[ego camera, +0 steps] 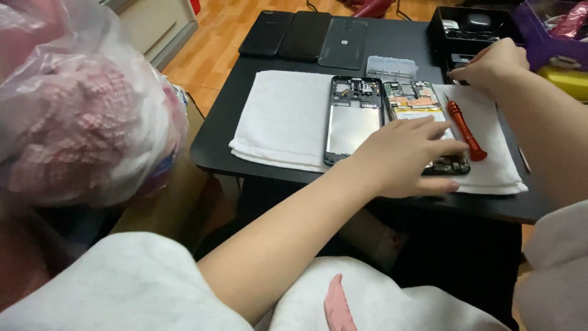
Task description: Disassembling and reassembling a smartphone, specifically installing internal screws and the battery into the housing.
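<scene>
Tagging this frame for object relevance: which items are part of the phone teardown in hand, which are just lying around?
In use: opened phone, phone frame, red screwdriver, white towel, left hand, right hand.

Lying about: three dark phones, clear parts box, plastic bag.

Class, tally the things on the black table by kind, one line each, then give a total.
Flat dark phones or panels: 3
Opened phone parts: 2
White towel: 1
Red screwdriver: 1
Clear parts box: 1
Black tray: 1
Total: 9
</scene>
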